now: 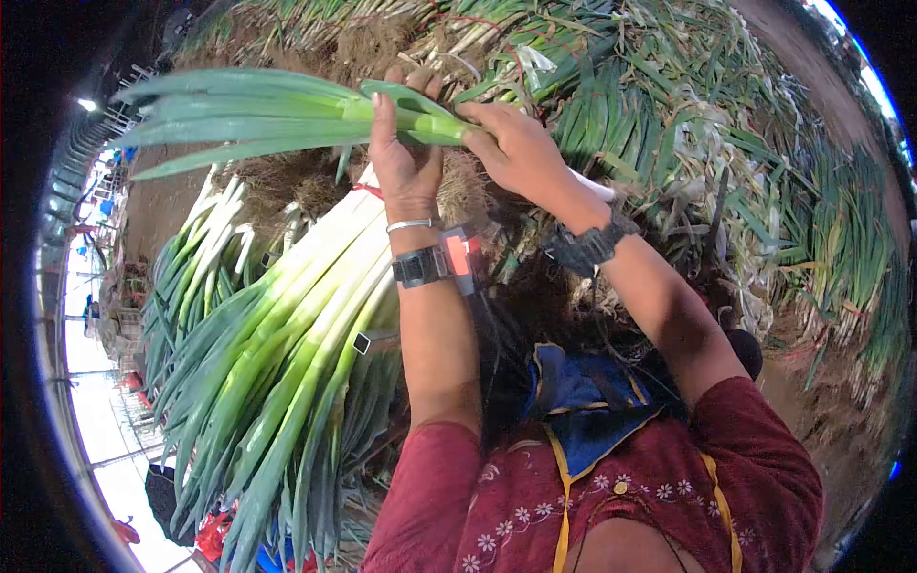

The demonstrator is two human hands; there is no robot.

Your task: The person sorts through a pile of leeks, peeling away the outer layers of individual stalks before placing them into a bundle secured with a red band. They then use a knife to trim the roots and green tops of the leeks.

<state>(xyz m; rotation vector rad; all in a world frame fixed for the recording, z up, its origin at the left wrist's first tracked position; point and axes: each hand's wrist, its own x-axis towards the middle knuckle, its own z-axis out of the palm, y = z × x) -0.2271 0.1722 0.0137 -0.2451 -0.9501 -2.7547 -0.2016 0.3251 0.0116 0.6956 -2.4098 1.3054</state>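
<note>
A large green onion (258, 119) lies crosswise in front of me, its long leaves fanned out to the left. My left hand (411, 158) is wrapped around its stalk, thumb in front and fingers behind. Just to the right, my right hand (521, 153) grips the same stalk near its pale part, where one leaf bends back toward the fingers. A white stem end shows beyond the right wrist. Below my left hand rests a thick bundle of green onions (306, 277) with white stems up and green leaves down, a red tie partly visible near its top.
Another green onion bunch (196, 248) lies at the left. Stripped leaves (669, 181) are heaped at the right, with more onions (845, 248) lying beyond them. Roots and soil (373, 43) are at the back. Each wrist carries a strapped device, the left one (420, 267) beside a bracelet.
</note>
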